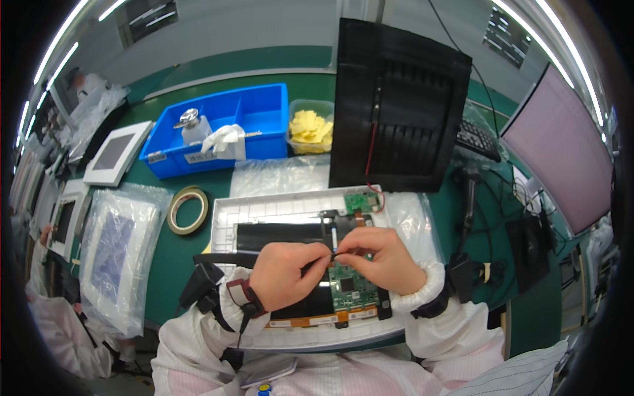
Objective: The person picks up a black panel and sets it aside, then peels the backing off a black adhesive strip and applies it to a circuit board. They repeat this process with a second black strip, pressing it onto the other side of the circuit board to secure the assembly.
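My left hand point(284, 272) and my right hand point(385, 259) meet over an opened device, fingertips pinched together around something small and dark that I cannot make out. A thin white and blue piece point(335, 239) shows just beyond the fingertips. Below them lies a green circuit board point(350, 285), with an orange flex strip point(317, 321) along its near edge. These parts sit in a white plastic housing point(228, 214), partly covered by my hands. At its far right is a smaller green board point(358, 202), from which a red wire point(371, 148) runs up the black panel point(403, 105).
Behind stands a blue bin point(172, 162) holding a pump bottle point(194, 129), beside a tub of yellow pieces point(310, 130). Tape point(188, 210) and a bagged white panel point(119, 257) lie left. To the right are a monitor point(561, 152), keyboard point(479, 140) and cables.
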A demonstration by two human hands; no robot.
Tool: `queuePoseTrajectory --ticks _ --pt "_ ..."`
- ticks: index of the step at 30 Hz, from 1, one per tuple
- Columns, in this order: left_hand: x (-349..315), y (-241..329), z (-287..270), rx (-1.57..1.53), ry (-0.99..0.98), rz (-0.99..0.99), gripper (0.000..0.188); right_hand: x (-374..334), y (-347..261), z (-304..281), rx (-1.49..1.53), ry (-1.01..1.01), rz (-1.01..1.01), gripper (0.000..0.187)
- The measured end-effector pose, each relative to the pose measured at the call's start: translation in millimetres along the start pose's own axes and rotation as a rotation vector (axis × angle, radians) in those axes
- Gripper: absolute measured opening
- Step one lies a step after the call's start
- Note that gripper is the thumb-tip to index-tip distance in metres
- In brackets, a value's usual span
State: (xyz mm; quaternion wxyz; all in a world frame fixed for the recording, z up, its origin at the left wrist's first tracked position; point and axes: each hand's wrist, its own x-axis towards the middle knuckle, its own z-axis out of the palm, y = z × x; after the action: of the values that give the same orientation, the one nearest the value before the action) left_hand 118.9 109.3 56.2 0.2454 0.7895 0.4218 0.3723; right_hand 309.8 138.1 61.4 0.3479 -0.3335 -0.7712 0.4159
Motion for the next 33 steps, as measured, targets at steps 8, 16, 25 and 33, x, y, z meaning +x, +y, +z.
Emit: queuePoseTrajectory --ticks 8,16,25,33 --pt "-0.5 -1.5 -1.6 -0.003 -0.049 0.01 0.006 0.2 4.5 4.2 -0.045 -0.005 -0.127 0.01" --pt "-0.9 -1.5 -0.9 -0.028 -0.069 0.014 0.007 -1.5 4.1 3.6 -0.06 -0.009 -0.156 0.008" --pt "-1.0 -0.4 -1.8 -0.025 -0.085 -0.013 0.008 -2.3 2.3 4.7 -0.057 0.034 -0.111 0.009" --pt "-0.6 -1.6 -1.3 -0.099 -0.118 -0.01 0.007 -4.5 1.2 5.8 -0.115 0.01 -0.172 0.009"
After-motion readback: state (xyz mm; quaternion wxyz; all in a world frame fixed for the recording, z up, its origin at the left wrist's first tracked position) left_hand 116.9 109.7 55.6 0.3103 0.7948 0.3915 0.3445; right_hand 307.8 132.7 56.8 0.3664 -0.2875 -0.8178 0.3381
